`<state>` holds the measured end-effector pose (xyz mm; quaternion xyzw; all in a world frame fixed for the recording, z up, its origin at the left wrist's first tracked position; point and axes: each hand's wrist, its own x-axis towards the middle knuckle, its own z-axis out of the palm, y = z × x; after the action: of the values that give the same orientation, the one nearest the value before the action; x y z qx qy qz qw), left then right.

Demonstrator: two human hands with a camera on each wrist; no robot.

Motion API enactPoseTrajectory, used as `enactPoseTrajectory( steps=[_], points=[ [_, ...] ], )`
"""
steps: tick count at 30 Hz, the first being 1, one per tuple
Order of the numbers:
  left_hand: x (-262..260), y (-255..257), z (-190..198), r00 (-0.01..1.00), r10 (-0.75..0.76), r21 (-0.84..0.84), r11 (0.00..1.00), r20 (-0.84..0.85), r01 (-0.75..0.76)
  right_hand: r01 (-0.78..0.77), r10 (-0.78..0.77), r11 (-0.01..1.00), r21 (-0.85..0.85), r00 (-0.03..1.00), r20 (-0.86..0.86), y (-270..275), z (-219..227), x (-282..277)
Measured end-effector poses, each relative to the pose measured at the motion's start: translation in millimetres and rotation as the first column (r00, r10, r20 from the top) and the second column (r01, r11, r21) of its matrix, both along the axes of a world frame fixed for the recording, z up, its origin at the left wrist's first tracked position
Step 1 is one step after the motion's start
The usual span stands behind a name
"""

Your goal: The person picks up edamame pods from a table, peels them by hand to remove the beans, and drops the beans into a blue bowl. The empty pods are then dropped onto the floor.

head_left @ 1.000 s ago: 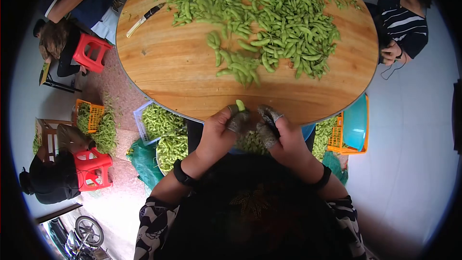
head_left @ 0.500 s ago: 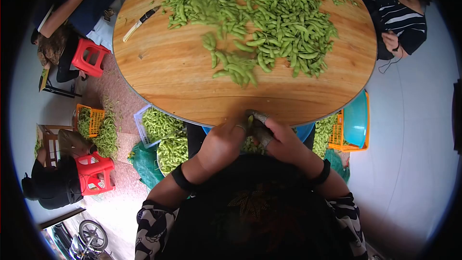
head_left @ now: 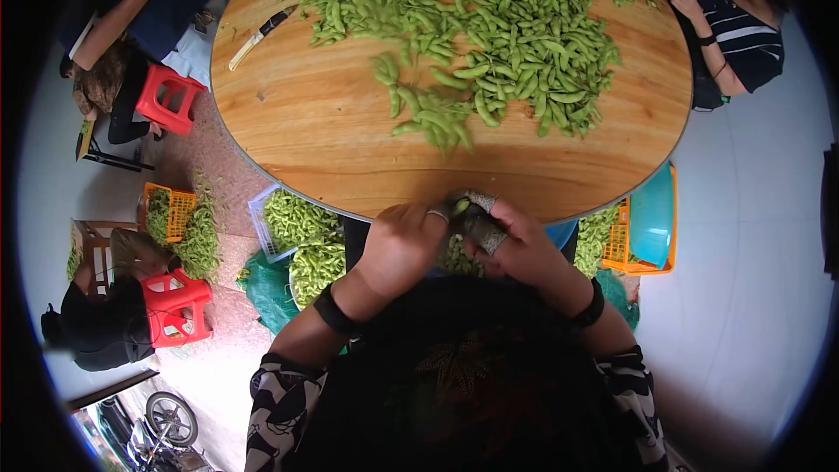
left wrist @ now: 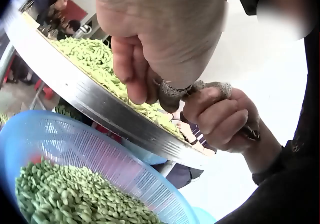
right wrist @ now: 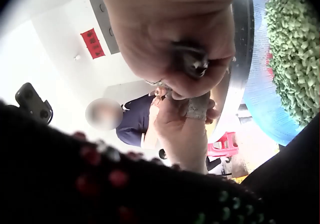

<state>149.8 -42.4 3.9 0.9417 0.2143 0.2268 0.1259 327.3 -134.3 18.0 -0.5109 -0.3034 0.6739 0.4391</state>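
Just over the near table edge, my left hand [head_left: 395, 246] and right hand [head_left: 524, 243] meet, grey tape wrapped round some fingers of each. A green edamame pod [head_left: 461, 206] shows between the fingertips, pinched by the left hand and mostly hidden. Curled fingers of the right hand grip a small dark tool [right wrist: 191, 60] against the palm; its working end is hidden, so I cannot tell its kind. Below the hands, a blue mesh basket [left wrist: 102, 133] holds shelled green beans [left wrist: 75, 194]. A small group of pods [head_left: 437, 122] lies beyond the hands on the round wooden table [head_left: 306, 140].
A large heap of pods [head_left: 542, 44] covers the far table. A dark-handled knife [head_left: 262, 38] lies at left. Around the table stand a purple crate [head_left: 260, 218], orange baskets [head_left: 181, 214] and red stools [head_left: 170, 100]. Other people sit at both sides.
The left hand, with the pod upright in its fingers, has moved right to meet the right hand. The pod now sits lower between both hands. A person at the right has raised an arm.
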Motion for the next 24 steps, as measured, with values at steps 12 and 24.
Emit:
enactPoseTrajectory(
  steps=[12,24],
  points=[
    [11,-5,-2,1.0,0.012,0.162,0.987,0.029,-0.016,0.052,-0.053,0.999,-0.011,0.997,-0.056,-8,3,1],
    [-3,-7,14,0.953,0.228,-0.974,0.151,0.202,0.17,-0.023,0.012,0.996,-0.084,0.992,-0.122,-15,6,12]
  ],
)
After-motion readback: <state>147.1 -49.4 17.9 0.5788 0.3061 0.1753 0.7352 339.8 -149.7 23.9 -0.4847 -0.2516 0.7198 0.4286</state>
